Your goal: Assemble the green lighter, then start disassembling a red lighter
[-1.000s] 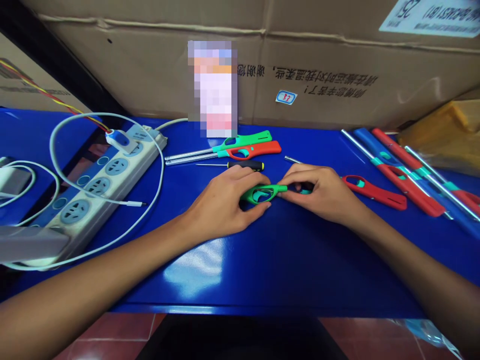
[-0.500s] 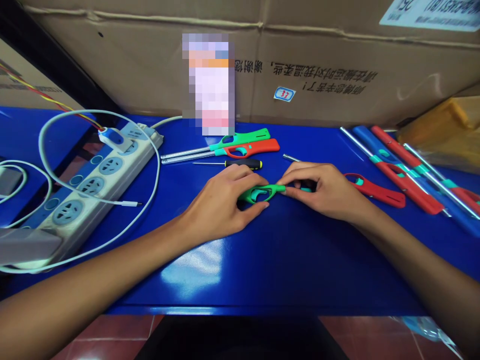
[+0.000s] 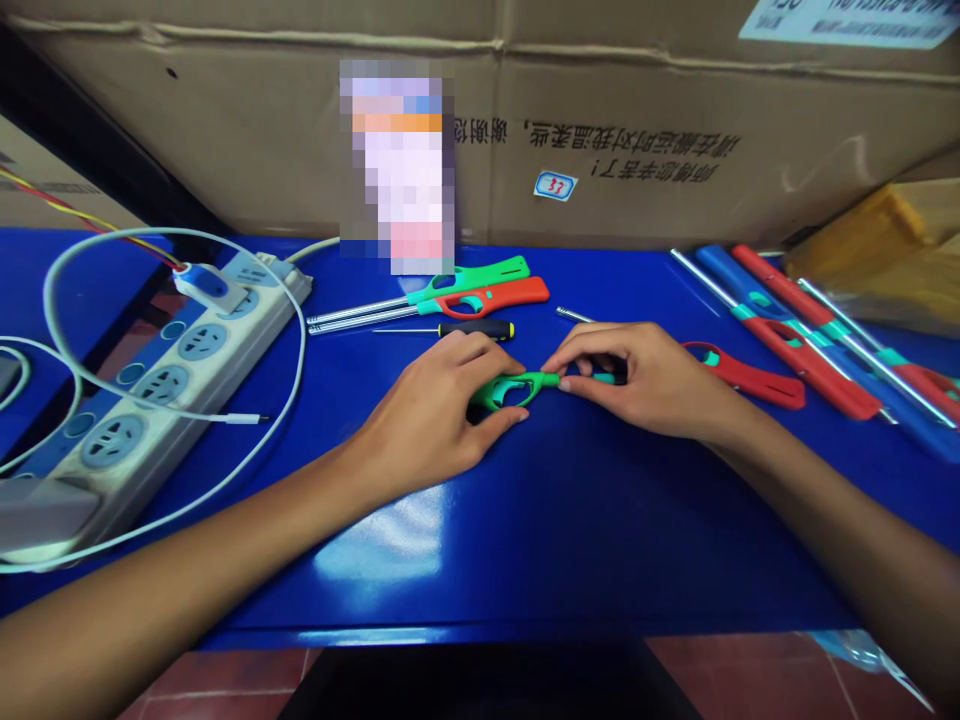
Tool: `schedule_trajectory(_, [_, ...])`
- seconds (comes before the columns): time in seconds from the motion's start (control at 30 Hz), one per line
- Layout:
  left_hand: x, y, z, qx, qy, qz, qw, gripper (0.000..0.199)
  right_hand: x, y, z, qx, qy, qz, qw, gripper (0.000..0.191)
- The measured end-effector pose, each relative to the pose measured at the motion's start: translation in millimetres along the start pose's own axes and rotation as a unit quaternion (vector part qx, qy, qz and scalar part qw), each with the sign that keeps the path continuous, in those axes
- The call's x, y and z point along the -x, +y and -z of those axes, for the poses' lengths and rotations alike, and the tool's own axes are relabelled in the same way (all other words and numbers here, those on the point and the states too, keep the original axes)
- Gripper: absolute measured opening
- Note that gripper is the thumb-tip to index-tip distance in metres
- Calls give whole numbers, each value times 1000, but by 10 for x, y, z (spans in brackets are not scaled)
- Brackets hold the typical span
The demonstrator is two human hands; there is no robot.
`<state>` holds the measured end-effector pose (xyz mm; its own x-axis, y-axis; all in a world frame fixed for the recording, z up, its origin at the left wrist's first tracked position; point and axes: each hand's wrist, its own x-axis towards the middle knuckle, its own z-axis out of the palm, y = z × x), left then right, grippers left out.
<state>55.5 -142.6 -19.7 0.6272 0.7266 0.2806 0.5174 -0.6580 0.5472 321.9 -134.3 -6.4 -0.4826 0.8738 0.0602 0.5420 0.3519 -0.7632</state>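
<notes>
Near the middle of the blue table, my left hand (image 3: 450,400) is wrapped round a green lighter body (image 3: 537,382) with a teal trigger, its narrow end pointing right. The thumb and fingertips of my right hand (image 3: 637,380) pinch that narrow end. Beyond my right hand lies a red lighter (image 3: 761,385), its metal tube partly hidden behind the fingers. Behind my left hand a screwdriver (image 3: 476,329) with a black and yellow handle rests beside a red lighter (image 3: 517,292) and a green lighter (image 3: 491,275).
At the left, a power strip (image 3: 202,340) lies with a white cable (image 3: 302,340) looped over it. Several red and blue lighters (image 3: 795,345) lie at the right. A cardboard box (image 3: 637,100) stands behind, with a blurred upright object (image 3: 409,180) before it.
The whole view has shifted slightly, so most things appear a little further left. Both hands keep their hold on the green lighter body.
</notes>
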Motion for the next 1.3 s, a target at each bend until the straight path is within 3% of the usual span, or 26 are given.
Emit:
schedule_trajectory(0.2, [-10, 20, 3, -7, -4, 12, 1000, 30, 20, -34, 6, 3, 16, 0, 1000, 23])
schedule_trajectory(0.97, [-29, 6, 32, 1, -13, 24, 1000, 30, 15, -25, -105, 89, 16, 82, 993, 16])
schedule_trajectory(1.3, [-29, -2, 24, 10, -5, 19, 1000, 27, 15, -155, -99, 76, -9, 102, 992, 31])
